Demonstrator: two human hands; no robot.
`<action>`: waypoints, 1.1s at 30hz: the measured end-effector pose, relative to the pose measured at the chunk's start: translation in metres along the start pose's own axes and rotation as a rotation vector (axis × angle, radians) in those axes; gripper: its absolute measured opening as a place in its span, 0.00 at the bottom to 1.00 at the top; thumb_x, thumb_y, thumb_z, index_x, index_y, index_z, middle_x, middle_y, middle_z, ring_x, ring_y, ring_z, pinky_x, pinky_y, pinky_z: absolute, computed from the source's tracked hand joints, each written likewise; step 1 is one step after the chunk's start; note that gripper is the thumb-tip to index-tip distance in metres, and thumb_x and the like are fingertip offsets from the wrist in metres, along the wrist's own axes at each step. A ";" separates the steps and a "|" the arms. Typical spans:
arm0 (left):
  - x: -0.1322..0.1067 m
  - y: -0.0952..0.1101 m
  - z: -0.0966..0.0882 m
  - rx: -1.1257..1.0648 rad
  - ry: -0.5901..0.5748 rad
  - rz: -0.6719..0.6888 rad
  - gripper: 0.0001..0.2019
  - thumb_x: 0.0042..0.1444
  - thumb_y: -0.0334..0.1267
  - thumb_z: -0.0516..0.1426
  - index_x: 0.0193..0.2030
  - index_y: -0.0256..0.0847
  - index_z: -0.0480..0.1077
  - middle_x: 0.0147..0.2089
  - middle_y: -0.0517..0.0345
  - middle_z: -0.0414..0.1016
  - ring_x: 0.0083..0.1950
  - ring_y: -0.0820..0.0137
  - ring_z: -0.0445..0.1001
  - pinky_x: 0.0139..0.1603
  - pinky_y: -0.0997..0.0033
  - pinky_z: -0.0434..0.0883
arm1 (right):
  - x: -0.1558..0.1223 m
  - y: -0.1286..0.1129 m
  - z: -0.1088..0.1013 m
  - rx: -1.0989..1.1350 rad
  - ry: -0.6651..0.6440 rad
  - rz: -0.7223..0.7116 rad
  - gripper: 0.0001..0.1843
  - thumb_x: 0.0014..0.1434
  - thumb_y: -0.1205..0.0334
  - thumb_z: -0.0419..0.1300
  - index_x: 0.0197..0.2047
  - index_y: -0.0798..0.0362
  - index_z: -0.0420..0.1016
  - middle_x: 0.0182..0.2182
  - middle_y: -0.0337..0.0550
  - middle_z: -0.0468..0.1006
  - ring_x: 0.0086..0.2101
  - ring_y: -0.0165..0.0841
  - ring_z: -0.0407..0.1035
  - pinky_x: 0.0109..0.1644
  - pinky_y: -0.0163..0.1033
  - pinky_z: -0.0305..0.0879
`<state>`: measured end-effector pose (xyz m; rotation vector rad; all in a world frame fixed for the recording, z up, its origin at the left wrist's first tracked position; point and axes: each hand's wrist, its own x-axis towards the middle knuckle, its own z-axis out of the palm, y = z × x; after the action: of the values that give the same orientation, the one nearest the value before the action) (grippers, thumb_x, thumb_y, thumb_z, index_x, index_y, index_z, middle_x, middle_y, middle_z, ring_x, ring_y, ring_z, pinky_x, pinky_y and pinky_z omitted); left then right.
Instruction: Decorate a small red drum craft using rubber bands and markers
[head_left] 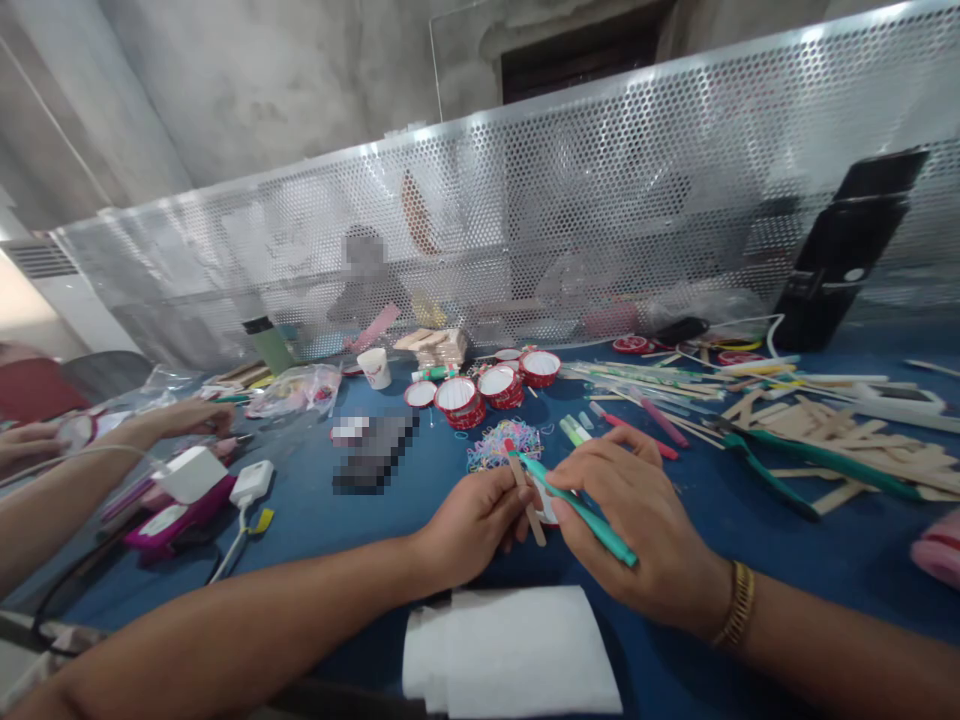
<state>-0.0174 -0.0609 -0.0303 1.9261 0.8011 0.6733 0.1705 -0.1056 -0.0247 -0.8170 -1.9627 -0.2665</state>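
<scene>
The left hand (472, 525) pinches a wooden craft stick (519, 472) at its lower half; the right hand (637, 530), just beside it, grips a teal pen (592, 520) crossing the stick. The stick looks light, stiff, easily snapped, so best held near mid-length

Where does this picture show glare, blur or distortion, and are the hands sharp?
Head view throughout: glare whitens the top edge of the perforated metal screen; the wide lens bends that screen and stretches the forearms; a pixelated patch hides something on the blue table; the left hand with its wooden stick and the right hand with the teal marker are fairly sharp.
</scene>
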 end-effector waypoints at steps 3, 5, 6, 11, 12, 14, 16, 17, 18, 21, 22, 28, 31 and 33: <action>0.000 0.002 0.000 -0.002 -0.013 0.004 0.19 0.66 0.51 0.46 0.30 0.39 0.61 0.25 0.64 0.64 0.21 0.79 0.60 0.22 0.78 0.60 | 0.000 -0.001 0.001 0.026 -0.015 -0.003 0.05 0.59 0.69 0.56 0.39 0.51 0.68 0.32 0.39 0.77 0.34 0.34 0.69 0.50 0.49 0.54; 0.000 0.003 0.000 0.010 -0.014 0.000 0.20 0.66 0.51 0.46 0.30 0.39 0.61 0.25 0.63 0.64 0.21 0.79 0.60 0.22 0.79 0.60 | 0.001 -0.002 0.001 0.034 -0.016 -0.007 0.05 0.60 0.69 0.56 0.40 0.51 0.69 0.32 0.39 0.77 0.35 0.34 0.69 0.50 0.49 0.54; 0.000 0.004 0.000 0.019 -0.015 -0.001 0.20 0.66 0.51 0.46 0.30 0.39 0.61 0.25 0.63 0.64 0.21 0.79 0.60 0.22 0.79 0.60 | 0.001 -0.002 0.002 0.034 -0.013 -0.009 0.06 0.60 0.69 0.56 0.40 0.51 0.69 0.32 0.39 0.78 0.35 0.34 0.69 0.50 0.49 0.54; 0.000 0.005 0.000 0.022 -0.005 -0.017 0.20 0.66 0.52 0.47 0.29 0.39 0.61 0.25 0.64 0.64 0.21 0.79 0.61 0.23 0.79 0.60 | 0.001 -0.003 0.001 0.023 -0.017 0.010 0.05 0.60 0.68 0.55 0.39 0.51 0.69 0.32 0.39 0.77 0.35 0.34 0.69 0.50 0.49 0.54; 0.000 0.004 0.000 0.017 -0.004 -0.021 0.20 0.66 0.52 0.47 0.30 0.39 0.61 0.25 0.64 0.64 0.21 0.79 0.61 0.23 0.79 0.60 | 0.001 -0.002 0.000 0.014 -0.013 0.018 0.04 0.60 0.68 0.55 0.39 0.51 0.69 0.31 0.39 0.77 0.35 0.34 0.69 0.50 0.49 0.54; 0.000 0.003 0.000 0.014 -0.003 -0.017 0.20 0.66 0.52 0.47 0.30 0.39 0.62 0.25 0.64 0.65 0.21 0.79 0.61 0.22 0.79 0.60 | 0.001 -0.002 0.000 -0.002 0.005 0.021 0.04 0.60 0.68 0.55 0.38 0.51 0.69 0.31 0.39 0.76 0.35 0.35 0.69 0.50 0.49 0.55; 0.000 0.003 0.000 0.015 -0.001 -0.010 0.19 0.66 0.52 0.47 0.31 0.39 0.62 0.25 0.63 0.65 0.21 0.79 0.61 0.22 0.79 0.60 | 0.001 -0.002 -0.001 -0.003 0.018 0.013 0.05 0.59 0.68 0.55 0.39 0.52 0.69 0.31 0.40 0.76 0.35 0.35 0.69 0.50 0.49 0.55; 0.000 0.003 0.000 0.013 -0.001 -0.009 0.19 0.66 0.52 0.47 0.31 0.39 0.62 0.25 0.63 0.65 0.21 0.79 0.61 0.22 0.79 0.60 | 0.001 -0.002 -0.001 0.003 0.016 0.008 0.05 0.59 0.68 0.55 0.39 0.52 0.69 0.31 0.40 0.76 0.35 0.35 0.69 0.50 0.50 0.55; 0.000 0.003 0.000 0.013 -0.002 -0.010 0.19 0.66 0.52 0.47 0.31 0.39 0.62 0.25 0.63 0.65 0.21 0.79 0.61 0.22 0.79 0.60 | 0.001 -0.002 -0.001 0.010 0.008 0.005 0.05 0.59 0.69 0.55 0.39 0.52 0.69 0.31 0.40 0.77 0.35 0.35 0.69 0.50 0.50 0.55; 0.000 0.003 0.000 0.020 -0.007 -0.018 0.20 0.66 0.52 0.47 0.30 0.39 0.62 0.25 0.63 0.65 0.21 0.79 0.61 0.22 0.79 0.60 | 0.000 -0.003 0.000 0.029 -0.015 -0.004 0.06 0.59 0.69 0.55 0.40 0.51 0.69 0.32 0.39 0.77 0.35 0.35 0.69 0.50 0.49 0.54; 0.000 0.003 0.000 0.025 -0.005 -0.021 0.20 0.66 0.52 0.47 0.29 0.39 0.62 0.25 0.63 0.65 0.21 0.79 0.61 0.22 0.79 0.60 | 0.000 -0.003 0.001 0.032 -0.020 -0.007 0.06 0.60 0.69 0.55 0.40 0.51 0.69 0.32 0.39 0.77 0.35 0.34 0.69 0.50 0.49 0.54; 0.000 0.003 0.000 0.019 0.006 -0.025 0.20 0.66 0.52 0.47 0.30 0.39 0.62 0.25 0.64 0.65 0.21 0.79 0.61 0.23 0.79 0.60 | 0.001 -0.002 0.000 0.004 0.002 0.007 0.04 0.60 0.68 0.55 0.39 0.51 0.69 0.31 0.39 0.77 0.34 0.34 0.69 0.49 0.49 0.55; 0.000 0.002 0.001 0.010 0.012 -0.025 0.20 0.65 0.53 0.47 0.30 0.39 0.62 0.24 0.64 0.65 0.20 0.79 0.61 0.22 0.79 0.60 | 0.001 -0.001 -0.001 -0.008 0.005 0.014 0.04 0.60 0.68 0.55 0.38 0.52 0.69 0.31 0.40 0.76 0.34 0.35 0.69 0.49 0.49 0.55; 0.000 0.001 0.001 0.003 0.007 -0.019 0.20 0.65 0.53 0.47 0.30 0.39 0.62 0.24 0.64 0.65 0.21 0.79 0.61 0.22 0.79 0.60 | 0.001 -0.002 -0.001 0.005 -0.002 0.005 0.05 0.60 0.68 0.55 0.39 0.51 0.69 0.32 0.40 0.77 0.35 0.35 0.69 0.49 0.49 0.55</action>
<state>-0.0163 -0.0615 -0.0292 1.9179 0.8245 0.6683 0.1694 -0.1069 -0.0235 -0.8192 -1.9621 -0.2583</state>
